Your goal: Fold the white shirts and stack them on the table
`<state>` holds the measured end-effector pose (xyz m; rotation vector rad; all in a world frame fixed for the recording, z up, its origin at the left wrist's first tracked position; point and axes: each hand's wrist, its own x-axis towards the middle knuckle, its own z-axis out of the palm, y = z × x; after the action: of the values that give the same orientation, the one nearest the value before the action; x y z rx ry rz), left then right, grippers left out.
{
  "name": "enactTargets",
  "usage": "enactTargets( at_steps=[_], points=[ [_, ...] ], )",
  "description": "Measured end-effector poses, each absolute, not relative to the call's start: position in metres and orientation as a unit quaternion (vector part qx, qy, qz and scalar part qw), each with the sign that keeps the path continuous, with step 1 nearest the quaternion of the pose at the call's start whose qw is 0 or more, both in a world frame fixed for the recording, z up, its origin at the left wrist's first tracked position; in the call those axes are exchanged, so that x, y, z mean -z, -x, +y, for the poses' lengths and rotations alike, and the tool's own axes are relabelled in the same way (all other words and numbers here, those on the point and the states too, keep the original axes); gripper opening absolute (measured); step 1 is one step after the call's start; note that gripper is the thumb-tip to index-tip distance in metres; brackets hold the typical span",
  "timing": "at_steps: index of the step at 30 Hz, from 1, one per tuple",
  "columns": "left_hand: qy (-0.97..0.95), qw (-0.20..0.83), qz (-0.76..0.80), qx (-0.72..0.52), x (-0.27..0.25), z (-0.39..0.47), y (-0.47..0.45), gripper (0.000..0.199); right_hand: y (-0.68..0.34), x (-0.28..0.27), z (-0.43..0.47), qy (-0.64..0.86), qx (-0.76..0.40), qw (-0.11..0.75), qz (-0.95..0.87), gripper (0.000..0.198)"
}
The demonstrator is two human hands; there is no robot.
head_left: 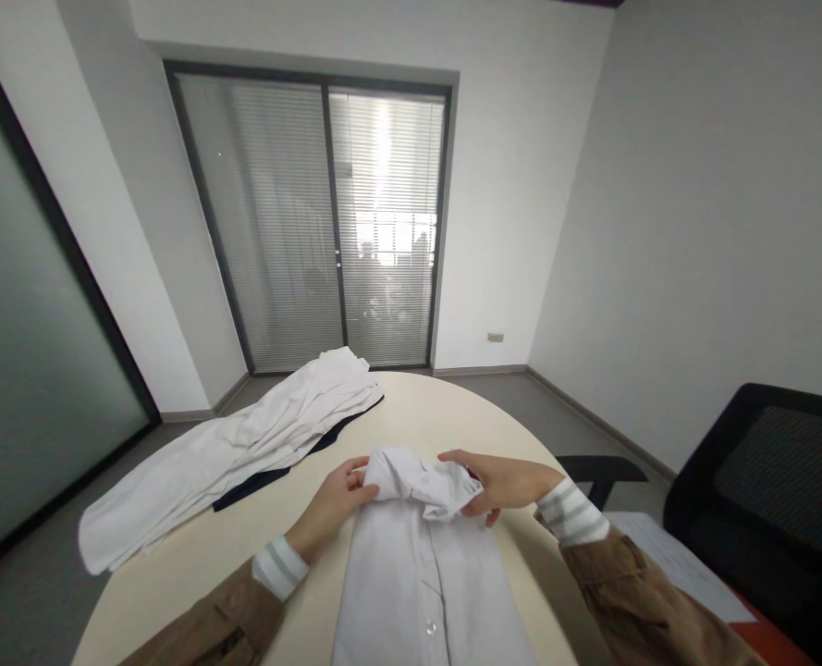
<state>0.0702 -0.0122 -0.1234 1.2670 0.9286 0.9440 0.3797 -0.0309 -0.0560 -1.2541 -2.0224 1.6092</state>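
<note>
A white button-up shirt (411, 573) lies lengthwise on the table in front of me, its button strip running down the middle. Its far end, which looks like the collar, is bunched up. My left hand (337, 499) pinches the left side of that bunched part between thumb and fingers. On the opposite side, my right hand (500, 481) has its fingers around the fabric, with the thumb side toward the top edge. Parts of the right fingers are hidden behind the cloth.
A pile of white garments (264, 425) with a dark navy cloth (258, 486) under it lies on the left of the round cream table (438, 407). A black office chair (764, 481) stands at the right, near white paper (674, 555). Glazed panels with blinds (278, 231) are behind.
</note>
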Motion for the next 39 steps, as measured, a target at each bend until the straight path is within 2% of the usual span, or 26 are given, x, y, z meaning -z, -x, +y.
enactTargets(
  at_steps=[2, 5, 9, 13, 17, 20, 25, 27, 31, 33, 35, 39],
  points=[
    [-0.589, 0.605, 0.376, -0.382, 0.131, -0.020, -0.072, 0.056, -0.378, 0.067, -0.032, 0.439, -0.510, 0.118, -0.730, 0.080],
    [-0.663, 0.543, 0.368, -0.360, 0.133, -0.029, -0.079, 0.043, -0.376, 0.082, -0.028, 0.454, -0.422, 0.097, -0.779, 0.066],
    [-0.707, 0.457, 0.384, -0.380, 0.131, -0.025, -0.088, 0.041, -0.375, 0.097, -0.012, 0.481, -0.394, 0.102, -0.776, 0.059],
    [-0.725, 0.410, 0.387, -0.395, 0.138, 0.007, -0.096, 0.035, -0.372, 0.113, 0.011, 0.512, -0.365, 0.158, -0.761, 0.050],
    [-0.711, 0.391, 0.412, -0.415, 0.146, 0.035, -0.101, 0.033, -0.367, 0.131, 0.026, 0.546, -0.285, 0.258, -0.744, 0.036],
    [-0.705, 0.391, 0.404, -0.433, 0.146, 0.040, -0.102, 0.033, -0.364, 0.137, 0.029, 0.524, -0.278, 0.318, -0.740, 0.032],
    [-0.701, 0.403, 0.363, -0.463, 0.141, 0.034, -0.099, 0.031, -0.362, 0.119, 0.020, 0.476, -0.339, 0.388, -0.713, 0.036],
    [-0.680, 0.419, 0.348, -0.491, 0.138, 0.031, -0.097, 0.031, -0.361, 0.108, 0.012, 0.451, -0.366, 0.408, -0.704, 0.045],
    [-0.666, 0.458, 0.312, -0.499, 0.131, 0.021, -0.089, 0.032, -0.363, 0.091, -0.006, 0.392, -0.435, 0.440, -0.680, 0.103],
    [-0.679, 0.472, 0.298, -0.477, 0.129, 0.014, -0.084, 0.034, -0.366, 0.089, -0.013, 0.372, -0.456, 0.443, -0.677, 0.120],
    [-0.702, 0.469, 0.290, -0.451, 0.129, 0.006, -0.078, 0.033, -0.371, 0.092, -0.018, 0.366, -0.484, 0.413, -0.680, 0.121],
    [-0.757, 0.422, 0.308, -0.391, 0.129, -0.010, -0.067, 0.031, -0.381, 0.101, -0.023, 0.359, -0.551, 0.280, -0.699, 0.092]
  ],
)
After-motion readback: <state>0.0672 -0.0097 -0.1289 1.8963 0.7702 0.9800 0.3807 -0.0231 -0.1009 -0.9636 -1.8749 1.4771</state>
